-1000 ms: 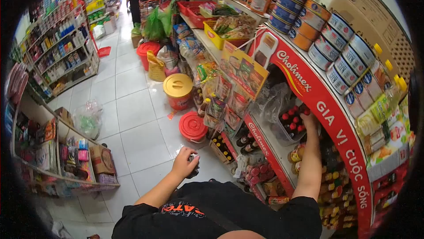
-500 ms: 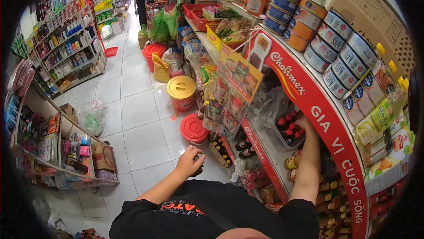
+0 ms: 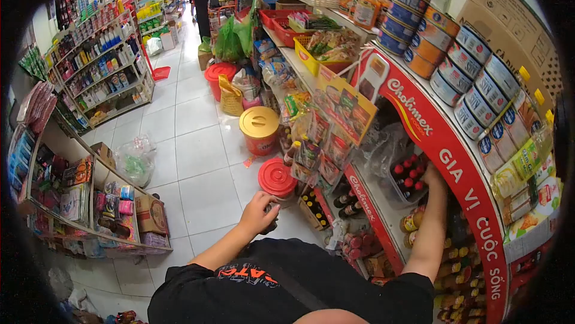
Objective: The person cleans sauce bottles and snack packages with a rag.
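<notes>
My right hand (image 3: 433, 175) reaches into the shelf under the red curved sign, at the right side of a clear plastic bin (image 3: 393, 193). Several dark bottles with red caps (image 3: 409, 174) stand in that bin, and my fingertips are mostly hidden beside them. A crumpled clear plastic bag (image 3: 383, 147) hangs over the bin's far side. My left hand (image 3: 261, 214) is curled in front of my body, above the floor near a red lidded bucket (image 3: 277, 177). Its fingers are closed around something small and dark that I cannot make out.
Stacked cans (image 3: 464, 66) line the shelf top above the red sign (image 3: 446, 156). Hanging seasoning packets (image 3: 328, 138) jut out near my arms. Sauce bottles (image 3: 413, 221) stand below the bin. A gold-lidded bucket (image 3: 259, 121) sits on the tiled floor, and a low display rack (image 3: 96, 204) is on the left.
The whole view has shifted, so the shelves appear further right and slightly lower. My right hand sits a little further right against the bin. My left hand stays curled in front of me.
</notes>
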`<state>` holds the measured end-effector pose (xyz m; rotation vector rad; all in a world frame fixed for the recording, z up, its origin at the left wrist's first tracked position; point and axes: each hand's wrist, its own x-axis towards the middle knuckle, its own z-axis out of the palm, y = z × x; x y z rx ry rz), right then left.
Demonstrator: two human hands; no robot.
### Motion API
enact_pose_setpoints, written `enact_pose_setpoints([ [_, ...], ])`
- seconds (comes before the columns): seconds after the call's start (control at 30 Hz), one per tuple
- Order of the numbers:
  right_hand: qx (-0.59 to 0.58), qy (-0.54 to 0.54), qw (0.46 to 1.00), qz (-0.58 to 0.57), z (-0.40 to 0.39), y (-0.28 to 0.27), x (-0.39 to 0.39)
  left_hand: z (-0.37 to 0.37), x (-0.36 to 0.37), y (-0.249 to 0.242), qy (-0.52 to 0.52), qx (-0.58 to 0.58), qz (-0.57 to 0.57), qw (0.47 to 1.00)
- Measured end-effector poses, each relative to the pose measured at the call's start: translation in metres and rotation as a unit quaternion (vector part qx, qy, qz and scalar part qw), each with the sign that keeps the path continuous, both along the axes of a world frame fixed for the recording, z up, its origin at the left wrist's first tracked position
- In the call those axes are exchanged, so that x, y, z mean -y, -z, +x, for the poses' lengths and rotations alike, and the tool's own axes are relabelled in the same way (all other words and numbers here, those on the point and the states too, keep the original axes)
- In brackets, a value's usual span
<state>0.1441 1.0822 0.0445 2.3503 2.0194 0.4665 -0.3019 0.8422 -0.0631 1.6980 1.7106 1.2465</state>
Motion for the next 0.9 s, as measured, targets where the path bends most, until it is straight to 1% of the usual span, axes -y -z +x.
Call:
enact_pose_setpoints([
  [0.07,0.004,0.027,0.999,-0.041,-0.004,-0.004,0.005,-0.019,0.001,0.001,0.001,-0.010,-0.007,1.000],
  [0.17,0.015,0.057,0.996,-0.074,-0.013,-0.010,0.010,-0.048,-0.003,0.005,-0.002,-0.057,0.047,0.997],
  [0.2,0.019,0.065,0.994,-0.086,-0.017,-0.014,0.012,-0.055,-0.004,0.004,-0.005,-0.056,0.054,0.997],
  [0.3,0.033,0.096,0.987,-0.122,-0.026,-0.019,0.018,-0.075,-0.005,-0.005,0.009,-0.044,0.025,0.999],
  [0.33,0.030,0.098,0.988,-0.115,-0.028,-0.020,0.020,-0.081,-0.006,-0.009,0.010,-0.031,0.013,0.999],
  [0.37,0.022,0.095,0.990,-0.100,-0.030,-0.022,0.022,-0.085,-0.006,-0.013,0.011,-0.015,0.001,1.000],
  [0.4,-0.009,0.073,0.996,-0.057,-0.024,-0.019,0.024,-0.087,-0.008,-0.014,0.012,0.003,-0.011,1.000],
  [0.47,-0.067,0.021,0.997,0.027,-0.005,-0.008,0.027,-0.095,-0.014,-0.006,0.019,-0.012,0.005,1.000],
  [0.53,-0.190,0.046,0.976,0.093,0.045,0.031,0.014,-0.102,-0.015,0.000,0.023,-0.026,0.016,0.999],
  [0.63,-0.141,0.042,0.973,0.180,0.029,0.006,0.052,-0.105,-0.020,0.005,0.032,-0.038,0.029,0.998],
  [0.67,-0.145,0.011,0.953,0.266,0.021,-0.001,0.069,-0.105,-0.022,0.008,0.037,-0.037,0.032,0.998],
  [0.73,-0.215,0.009,0.901,0.376,0.004,-0.009,0.093,-0.100,-0.023,0.011,0.042,-0.029,0.029,0.998],
  [0.77,-0.312,0.021,0.856,0.411,0.006,-0.005,0.101,-0.096,-0.023,0.009,0.043,-0.023,0.023,0.999],
  [0.83,-0.496,0.041,0.733,0.463,0.011,0.012,0.118,-0.086,-0.027,0.009,0.047,-0.009,0.018,0.999],
  [0.9,-0.540,-0.023,0.667,0.514,-0.006,0.022,0.144,-0.081,-0.027,0.013,0.054,0.003,0.010,0.998],
])
